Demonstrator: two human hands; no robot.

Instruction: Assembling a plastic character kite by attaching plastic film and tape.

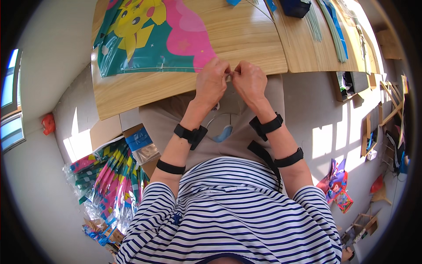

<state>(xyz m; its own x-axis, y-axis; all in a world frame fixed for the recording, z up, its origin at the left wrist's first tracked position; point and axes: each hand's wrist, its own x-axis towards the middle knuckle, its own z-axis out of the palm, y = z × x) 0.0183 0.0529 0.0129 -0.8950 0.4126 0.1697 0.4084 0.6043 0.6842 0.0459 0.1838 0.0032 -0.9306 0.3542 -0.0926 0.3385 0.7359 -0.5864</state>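
A thin printed kite (180,44), teal and pink with a yellow cartoon figure, lies on the wooden table (246,39). Along its near edge runs a slim pale rod (176,68). That rod leads into the closed fingers of my left hand (212,83), which pinches it by the kite's right corner. Right beside it, fingertips almost touching, my right hand (250,83) is closed in a pinch too. Whatever sits between its fingers is too small and covered to make out. Both hands are at the table's near edge, above my lap.
Bundles of thin sticks (314,24) and a dark blue box (295,6) occupy the adjoining tabletop at the right. Down on the left is a pile of colourful wrapped kites (107,176), next to a cardboard box (143,145). An open box (351,86) is below the table's right end.
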